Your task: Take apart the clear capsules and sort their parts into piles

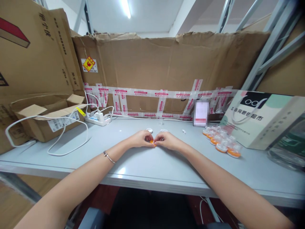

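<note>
- A smooth, pale-gray desk (154, 165) with a straight front edge spans the scene.
- A broad sheet of brown corrugated cardboard (147, 66), ragged on top and crossed by glossy red-and-white tape, stands along the desk's far edge.
- An open cardboard carton (39, 128), flaps raised, sits at the desk's left end.
- A stiff, boxy paper bag (250, 124) printed with spectacles, its cord handle drooping, stands at the desk's right end.
- A clear plastic bottle (290, 143) with a green label shares that right end.
- Rounded pieces (215, 140) with transparent tops and orange or white bases cluster on the desk's right side.
- A hard white power strip (97, 119) trails cables at the desk's back left.
- The left hand (141, 139), a slim metal bangle (109, 157) on its wrist, meets the right hand (168, 141) over the desk's middle, fingers curled.
- A round white part (149, 130) lies on the desk toward its far edge.
- A small orange piece (152, 142) is pinched between both hands' fingertips above the desk's middle; its finer shape is hidden.
</note>
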{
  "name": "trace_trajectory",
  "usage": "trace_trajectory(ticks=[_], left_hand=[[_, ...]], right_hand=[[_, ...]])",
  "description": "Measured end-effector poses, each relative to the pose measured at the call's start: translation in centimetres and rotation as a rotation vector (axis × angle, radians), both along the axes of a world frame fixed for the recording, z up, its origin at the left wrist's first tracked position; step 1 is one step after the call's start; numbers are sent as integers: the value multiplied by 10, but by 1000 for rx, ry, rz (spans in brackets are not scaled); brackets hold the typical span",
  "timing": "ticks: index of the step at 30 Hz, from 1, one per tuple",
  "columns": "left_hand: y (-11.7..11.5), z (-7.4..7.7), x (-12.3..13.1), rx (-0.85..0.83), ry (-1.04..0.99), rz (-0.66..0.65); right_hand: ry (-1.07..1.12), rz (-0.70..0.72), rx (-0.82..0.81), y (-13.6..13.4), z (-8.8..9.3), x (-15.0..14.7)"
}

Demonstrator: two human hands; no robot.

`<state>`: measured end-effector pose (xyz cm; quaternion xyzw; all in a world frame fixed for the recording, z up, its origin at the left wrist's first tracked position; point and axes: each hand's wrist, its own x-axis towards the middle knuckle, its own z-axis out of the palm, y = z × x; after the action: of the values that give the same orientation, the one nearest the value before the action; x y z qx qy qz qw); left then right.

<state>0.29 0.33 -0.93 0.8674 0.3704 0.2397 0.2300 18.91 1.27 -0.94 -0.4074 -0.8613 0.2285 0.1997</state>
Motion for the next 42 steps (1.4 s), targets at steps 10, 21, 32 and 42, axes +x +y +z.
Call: trace_trajectory(ticks=[10,21,32,42], left_hand=[[4,-2,-2,6,20,-12],[2,0,-3,12,27,3],[-1,4,-6,-5,7,12],[-3,13,-4,98,-331,208]], right_hand=[[-170,-119,129,-8,12,-14],[-169,-35,212,-9,12,-14],[17,-127,150,-4,8,-7],[617,-182,-173,-14,18,-15]])
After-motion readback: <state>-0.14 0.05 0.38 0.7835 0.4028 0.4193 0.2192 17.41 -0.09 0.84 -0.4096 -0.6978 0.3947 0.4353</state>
